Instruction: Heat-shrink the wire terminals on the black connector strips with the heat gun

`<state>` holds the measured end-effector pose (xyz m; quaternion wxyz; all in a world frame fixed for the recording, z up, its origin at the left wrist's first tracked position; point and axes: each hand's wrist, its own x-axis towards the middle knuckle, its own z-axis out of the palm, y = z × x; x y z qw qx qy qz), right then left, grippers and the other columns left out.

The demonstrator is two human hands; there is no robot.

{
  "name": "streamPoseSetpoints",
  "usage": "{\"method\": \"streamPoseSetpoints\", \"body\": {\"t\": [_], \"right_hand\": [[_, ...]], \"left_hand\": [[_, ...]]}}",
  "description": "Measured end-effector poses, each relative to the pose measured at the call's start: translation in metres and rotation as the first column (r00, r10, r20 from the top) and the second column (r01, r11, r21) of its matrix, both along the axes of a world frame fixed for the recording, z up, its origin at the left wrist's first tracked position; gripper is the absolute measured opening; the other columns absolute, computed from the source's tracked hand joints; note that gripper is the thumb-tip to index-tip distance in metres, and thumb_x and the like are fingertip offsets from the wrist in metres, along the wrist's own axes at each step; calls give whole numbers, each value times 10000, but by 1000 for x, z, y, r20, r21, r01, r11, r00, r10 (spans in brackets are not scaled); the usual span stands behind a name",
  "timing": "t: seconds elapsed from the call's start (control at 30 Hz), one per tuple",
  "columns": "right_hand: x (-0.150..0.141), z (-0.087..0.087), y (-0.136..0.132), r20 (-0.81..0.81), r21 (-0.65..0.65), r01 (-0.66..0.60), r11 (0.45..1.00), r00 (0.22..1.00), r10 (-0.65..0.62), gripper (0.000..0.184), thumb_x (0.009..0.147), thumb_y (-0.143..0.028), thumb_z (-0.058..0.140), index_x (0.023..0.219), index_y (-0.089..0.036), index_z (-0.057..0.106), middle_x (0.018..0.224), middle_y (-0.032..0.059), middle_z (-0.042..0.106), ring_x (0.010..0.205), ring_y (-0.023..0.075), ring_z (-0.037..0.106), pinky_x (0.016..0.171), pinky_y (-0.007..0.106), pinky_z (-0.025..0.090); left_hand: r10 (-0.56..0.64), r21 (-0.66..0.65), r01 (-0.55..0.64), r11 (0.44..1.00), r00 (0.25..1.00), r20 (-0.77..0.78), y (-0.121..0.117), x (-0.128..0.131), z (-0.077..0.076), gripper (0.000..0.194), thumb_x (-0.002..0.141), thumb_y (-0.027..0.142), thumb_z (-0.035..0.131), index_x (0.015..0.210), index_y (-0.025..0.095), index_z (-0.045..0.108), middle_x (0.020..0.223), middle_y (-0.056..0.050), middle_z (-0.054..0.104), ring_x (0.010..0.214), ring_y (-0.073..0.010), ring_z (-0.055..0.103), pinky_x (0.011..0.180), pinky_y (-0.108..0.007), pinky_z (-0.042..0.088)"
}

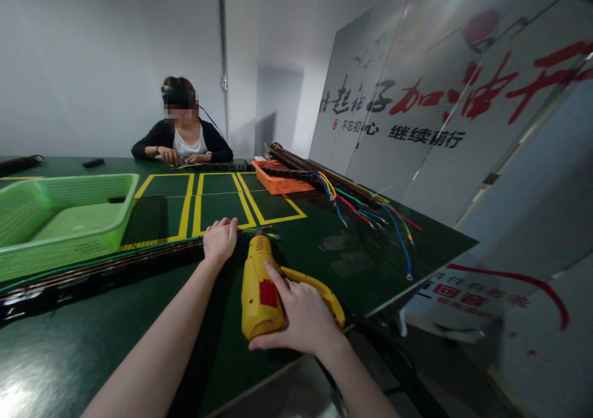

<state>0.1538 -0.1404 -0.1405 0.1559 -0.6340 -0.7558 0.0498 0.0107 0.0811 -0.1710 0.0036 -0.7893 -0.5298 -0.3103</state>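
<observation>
My right hand (301, 313) is wrapped round a yellow heat gun (259, 288), which lies low over the green table with its nozzle pointing away from me. My left hand (221, 240) is closed on the wires (254, 229) where they leave the right end of a long dark cable chain (115, 270). Thin wire ends with ring terminals stick out past my left fingers, close to the nozzle. The chain runs off to the left edge, with green and brown wires along it.
A green plastic basket (69, 233) stands at the left. An orange basket (282, 183) sits farther back, with more cable chains (324, 171) and coloured wires (356, 211) lying across it. Across the table (361, 282) a person (183, 134) handles wires.
</observation>
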Motion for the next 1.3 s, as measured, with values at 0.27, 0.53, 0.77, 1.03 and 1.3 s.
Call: {"method": "streamPoseSetpoints", "body": {"t": [0.27,0.53,0.77,1.03,1.3], "right_hand": [[16,-1,-8,1,4,42,999,999,-42,1265,535,-833,602,1484,-196,60,1133,142,603,981,313,593,853,438,448],[4,-3,-5,28,24,75,997,997,-75,1275,527,-813,628,1483,-183,67,1162,168,589,984,328,590,859,446,448],[-15,-3,8,44,20,17,1000,999,-18,1314,510,-846,598,1480,-130,73,1143,192,589,962,334,596,859,454,457],[-21,-7,13,42,4,-3,1000,999,3,1253,552,-864,526,1474,-129,105,1126,192,596,944,340,594,835,477,464],[-21,-4,11,30,40,-12,999,999,11,1250,552,-839,561,1478,-132,107,1123,191,599,973,338,599,853,459,455]], "left_hand": [[-17,-13,17,1000,1000,16,-2,-1,2,656,957,423,127,810,204,728,1011,-75,644,953,-234,565,787,-353,411],[-26,-32,27,999,999,36,-3,-1,2,657,958,425,115,829,200,719,987,-72,646,951,-229,564,798,-353,402],[-22,5,22,1000,1000,6,-5,-1,2,598,951,336,131,862,195,705,984,-77,646,979,-234,549,825,-349,394],[-15,-39,13,999,999,-52,-4,-3,4,474,901,248,227,845,189,694,1059,-71,640,984,-242,546,828,-351,400],[-6,10,7,1000,997,-73,-4,-3,3,461,910,319,262,799,194,693,1028,-53,643,953,-221,561,798,-337,412]]}}
